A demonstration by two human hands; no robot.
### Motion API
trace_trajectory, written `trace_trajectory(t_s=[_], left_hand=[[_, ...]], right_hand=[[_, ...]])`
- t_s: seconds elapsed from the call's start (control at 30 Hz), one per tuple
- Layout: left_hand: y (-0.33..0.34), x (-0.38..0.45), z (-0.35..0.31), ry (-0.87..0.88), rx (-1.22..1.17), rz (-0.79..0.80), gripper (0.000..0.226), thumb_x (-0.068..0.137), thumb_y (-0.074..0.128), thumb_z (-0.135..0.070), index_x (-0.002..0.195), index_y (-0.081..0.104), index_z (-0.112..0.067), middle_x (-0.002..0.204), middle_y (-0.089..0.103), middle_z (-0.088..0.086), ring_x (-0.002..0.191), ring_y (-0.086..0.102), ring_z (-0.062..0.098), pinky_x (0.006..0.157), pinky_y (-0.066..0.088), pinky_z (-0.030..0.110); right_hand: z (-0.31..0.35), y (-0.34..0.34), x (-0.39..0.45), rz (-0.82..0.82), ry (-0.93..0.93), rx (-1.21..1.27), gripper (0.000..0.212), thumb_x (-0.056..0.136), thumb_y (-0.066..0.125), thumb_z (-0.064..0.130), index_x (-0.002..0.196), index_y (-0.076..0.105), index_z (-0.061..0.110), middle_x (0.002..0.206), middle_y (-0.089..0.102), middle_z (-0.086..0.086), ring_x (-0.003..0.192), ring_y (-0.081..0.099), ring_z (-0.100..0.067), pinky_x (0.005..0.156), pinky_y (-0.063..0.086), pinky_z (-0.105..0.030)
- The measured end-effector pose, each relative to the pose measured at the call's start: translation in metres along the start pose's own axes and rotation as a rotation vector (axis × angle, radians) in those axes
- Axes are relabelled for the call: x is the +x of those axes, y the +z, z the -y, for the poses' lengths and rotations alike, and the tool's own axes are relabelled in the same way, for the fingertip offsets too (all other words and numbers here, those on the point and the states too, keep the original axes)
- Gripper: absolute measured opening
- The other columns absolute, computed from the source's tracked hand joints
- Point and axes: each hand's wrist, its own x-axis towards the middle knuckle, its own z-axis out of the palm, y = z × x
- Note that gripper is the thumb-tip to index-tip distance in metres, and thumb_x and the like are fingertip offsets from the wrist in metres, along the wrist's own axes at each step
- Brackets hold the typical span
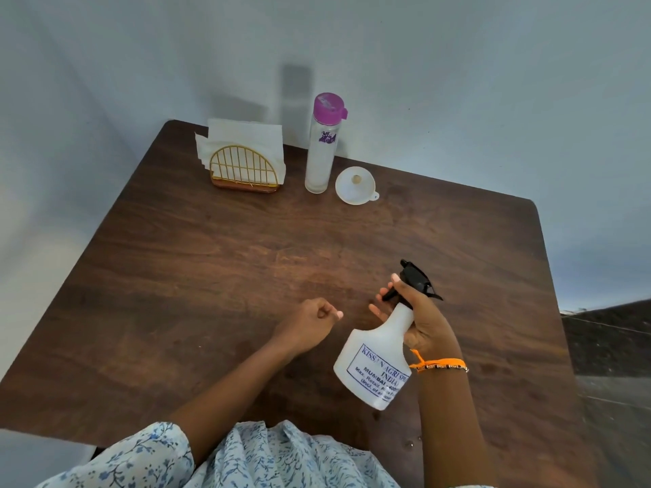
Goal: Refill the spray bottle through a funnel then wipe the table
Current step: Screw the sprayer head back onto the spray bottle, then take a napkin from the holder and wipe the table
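Observation:
My right hand [419, 320] grips the neck of a white spray bottle [375, 364] with a black trigger head [415, 280], held tilted above the near right of the dark wooden table [211, 276]. Its blue-printed label faces me. My left hand [310, 324] hovers just left of the bottle with fingers curled shut, holding nothing. A white funnel [355, 185] lies mouth up at the back of the table. Beside it on the left stands a tall clear water bottle [322, 153] with a purple cap. White paper napkins [243, 139] sit in a gold wire holder [245, 170] at the back left.
The table stands in a corner against pale blue walls [458, 82]. Its right edge drops to a dark floor [609, 346]. My floral sleeve and dress [246, 456] cover the near edge.

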Motion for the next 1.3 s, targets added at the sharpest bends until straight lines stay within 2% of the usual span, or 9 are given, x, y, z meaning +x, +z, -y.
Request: trace_trajectory(t_s=[0.1, 0.3, 0.47, 0.63, 0.7, 0.87, 0.97, 1.17, 1.3], left_hand=[[0.0, 0.002, -0.003, -0.004, -0.036, 0.009, 0.021, 0.088, 0.052, -0.043, 0.095, 0.062, -0.026, 0.097, 0.063, -0.007, 0.092, 0.06, 0.011, 0.088, 0.05, 0.039], [-0.001, 0.01, -0.015, -0.034, -0.141, 0.033, 0.018, 0.092, 0.049, -0.035, 0.097, 0.062, -0.024, 0.097, 0.062, -0.007, 0.093, 0.059, 0.012, 0.089, 0.048, 0.033], [0.0, 0.027, -0.024, -0.028, -0.226, 0.038, 0.014, 0.092, 0.05, -0.03, 0.092, 0.063, -0.024, 0.097, 0.064, -0.004, 0.09, 0.061, 0.013, 0.086, 0.048, 0.029], [-0.007, 0.041, -0.044, -0.018, -0.395, 0.082, 0.017, 0.094, 0.048, -0.023, 0.098, 0.064, -0.02, 0.1, 0.067, -0.002, 0.084, 0.062, 0.008, 0.071, 0.045, 0.012], [-0.012, 0.046, -0.051, -0.012, -0.439, 0.091, 0.019, 0.095, 0.046, -0.025, 0.101, 0.064, -0.021, 0.101, 0.067, -0.004, 0.089, 0.063, 0.01, 0.082, 0.045, 0.019], [-0.021, 0.06, -0.062, -0.036, -0.499, 0.074, 0.022, 0.096, 0.044, -0.025, 0.104, 0.065, -0.021, 0.102, 0.068, -0.003, 0.095, 0.064, 0.012, 0.094, 0.043, 0.03], [-0.024, 0.065, -0.065, -0.042, -0.515, 0.061, 0.024, 0.097, 0.043, -0.024, 0.106, 0.064, -0.019, 0.104, 0.067, -0.002, 0.097, 0.063, 0.014, 0.094, 0.044, 0.029], [-0.025, 0.072, -0.061, -0.068, -0.625, 0.023, 0.023, 0.097, 0.044, -0.023, 0.105, 0.064, -0.017, 0.108, 0.067, 0.004, 0.099, 0.064, 0.017, 0.097, 0.045, 0.031], [-0.032, 0.074, -0.063, -0.073, -0.696, 0.001, 0.025, 0.097, 0.043, -0.02, 0.108, 0.063, -0.012, 0.108, 0.065, 0.007, 0.101, 0.063, 0.02, 0.096, 0.045, 0.029]], right_hand=[[0.011, 0.002, -0.001, 0.095, -0.137, -0.12, 0.029, 0.074, 0.069, 0.021, 0.097, 0.06, 0.006, 0.086, 0.065, -0.013, 0.086, 0.067, -0.025, 0.074, 0.056, -0.041], [0.048, 0.018, 0.003, 0.062, -0.408, -0.318, 0.026, 0.084, 0.063, 0.02, 0.109, 0.062, 0.011, 0.099, 0.069, -0.02, 0.096, 0.068, -0.024, 0.086, 0.054, -0.039], [0.091, 0.028, 0.019, -0.033, -0.513, -0.315, 0.012, 0.082, 0.069, 0.024, 0.093, 0.069, 0.027, 0.08, 0.06, 0.001, 0.077, 0.055, -0.013, 0.062, 0.051, -0.023], [0.139, 0.043, 0.044, -0.023, -0.662, -0.374, 0.02, 0.082, 0.068, 0.017, 0.098, 0.069, 0.03, 0.075, 0.066, 0.013, 0.075, 0.054, -0.005, 0.071, 0.044, -0.021], [0.157, 0.05, 0.057, 0.029, -0.723, -0.469, 0.029, 0.082, 0.067, 0.01, 0.105, 0.067, 0.029, 0.087, 0.068, 0.006, 0.077, 0.056, -0.002, 0.072, 0.043, -0.018], [0.188, 0.064, 0.101, -0.041, -0.697, -0.487, 0.035, 0.07, 0.076, 0.004, 0.103, 0.066, -0.003, 0.057, 0.05, 0.006, 0.05, 0.045, -0.004, 0.052, 0.037, -0.016], [0.189, 0.069, 0.121, -0.052, -0.663, -0.448, 0.029, 0.069, 0.077, 0.003, 0.095, 0.066, -0.005, 0.056, 0.048, 0.005, 0.044, 0.042, -0.003, 0.046, 0.035, -0.014], [0.192, 0.068, 0.14, -0.044, -0.652, -0.44, 0.02, 0.067, 0.078, 0.009, 0.081, 0.064, 0.014, 0.079, 0.06, -0.004, 0.076, 0.053, -0.017, 0.072, 0.044, -0.028], [0.182, 0.066, 0.138, -0.067, -0.7, -0.425, 0.03, 0.069, 0.076, 0.011, 0.095, 0.063, 0.014, 0.1, 0.066, -0.003, 0.086, 0.062, -0.012, 0.079, 0.05, -0.028]])
